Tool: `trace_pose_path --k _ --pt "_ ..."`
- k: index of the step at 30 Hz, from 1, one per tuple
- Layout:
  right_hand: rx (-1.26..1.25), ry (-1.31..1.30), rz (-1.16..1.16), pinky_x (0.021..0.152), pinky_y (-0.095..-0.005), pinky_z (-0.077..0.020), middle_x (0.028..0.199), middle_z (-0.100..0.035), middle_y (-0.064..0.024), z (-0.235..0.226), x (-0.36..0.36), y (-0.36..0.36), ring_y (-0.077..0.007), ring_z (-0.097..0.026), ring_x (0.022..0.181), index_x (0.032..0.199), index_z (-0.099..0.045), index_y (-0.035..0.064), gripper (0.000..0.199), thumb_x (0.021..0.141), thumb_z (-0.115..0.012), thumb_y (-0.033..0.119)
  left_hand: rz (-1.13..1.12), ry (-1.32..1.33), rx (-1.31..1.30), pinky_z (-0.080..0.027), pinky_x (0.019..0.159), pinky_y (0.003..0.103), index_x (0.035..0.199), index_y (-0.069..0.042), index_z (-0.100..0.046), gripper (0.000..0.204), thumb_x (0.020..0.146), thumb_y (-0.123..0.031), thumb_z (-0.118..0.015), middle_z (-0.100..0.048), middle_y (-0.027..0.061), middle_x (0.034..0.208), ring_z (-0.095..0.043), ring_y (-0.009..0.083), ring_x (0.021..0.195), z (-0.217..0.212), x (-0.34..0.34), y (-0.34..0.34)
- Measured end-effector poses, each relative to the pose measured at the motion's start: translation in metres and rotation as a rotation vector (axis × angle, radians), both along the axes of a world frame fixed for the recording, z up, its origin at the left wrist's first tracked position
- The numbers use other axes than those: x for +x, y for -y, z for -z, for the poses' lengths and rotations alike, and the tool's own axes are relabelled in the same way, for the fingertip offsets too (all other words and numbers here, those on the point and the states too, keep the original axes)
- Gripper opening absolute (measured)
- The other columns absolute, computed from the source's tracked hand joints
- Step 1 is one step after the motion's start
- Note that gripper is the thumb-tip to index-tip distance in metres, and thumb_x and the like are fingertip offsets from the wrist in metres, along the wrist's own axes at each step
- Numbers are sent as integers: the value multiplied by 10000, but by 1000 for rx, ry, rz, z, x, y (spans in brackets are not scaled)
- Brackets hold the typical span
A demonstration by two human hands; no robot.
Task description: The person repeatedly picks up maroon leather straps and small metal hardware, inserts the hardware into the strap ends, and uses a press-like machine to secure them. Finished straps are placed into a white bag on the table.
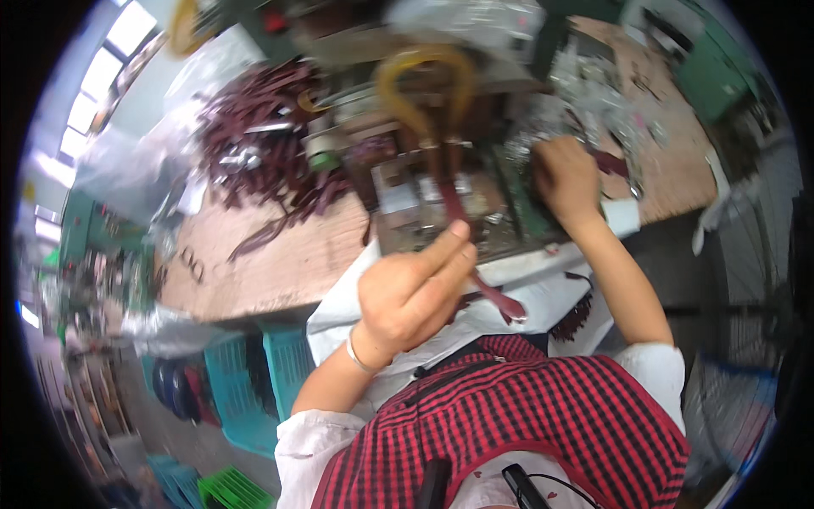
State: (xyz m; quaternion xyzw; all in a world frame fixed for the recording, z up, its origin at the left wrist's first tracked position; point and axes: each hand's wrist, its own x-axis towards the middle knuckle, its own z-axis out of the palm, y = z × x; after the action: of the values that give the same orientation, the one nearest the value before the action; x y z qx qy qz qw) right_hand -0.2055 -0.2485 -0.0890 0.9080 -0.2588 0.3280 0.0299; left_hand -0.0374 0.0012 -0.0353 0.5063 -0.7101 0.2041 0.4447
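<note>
My left hand (411, 297), with a bangle at the wrist, is closed on a maroon strap (500, 303). One end of the strap runs up onto the small machine's metal bed (407, 229). Its other end, tipped with something shiny, hangs out past my fingers toward my apron. Beyond the fingertips stands a yellow loop-shaped part (424, 64) of the machine, blurred. My right hand (566, 178) is at the machine's right side, by clear plastic bags (551, 119). Its fingers are curled and smeared; what they hold, if anything, is hidden.
A heap of maroon straps (263, 144) lies on the wooden table (280, 276) at left. More plastic packets (593, 85) and a maroon piece (612, 163) lie at right. White cloth (335, 322) drapes the front edge. Turquoise crates (242, 390) and a green crate (233, 489) stand lower left.
</note>
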Motion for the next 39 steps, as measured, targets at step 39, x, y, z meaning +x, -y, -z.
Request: trace_pose_path --k 39 --pt "1058 747 -360 849 -273 -500 925 -708 -77 -53 61 -100 -125 -668 897 1138 -600 -32 340 820 -714 5 -179 -1338 96 -472 533 205 1086 -12 -651 280 1066 -252 -507 -656 47 845 -632 112 622 64 99 -23"
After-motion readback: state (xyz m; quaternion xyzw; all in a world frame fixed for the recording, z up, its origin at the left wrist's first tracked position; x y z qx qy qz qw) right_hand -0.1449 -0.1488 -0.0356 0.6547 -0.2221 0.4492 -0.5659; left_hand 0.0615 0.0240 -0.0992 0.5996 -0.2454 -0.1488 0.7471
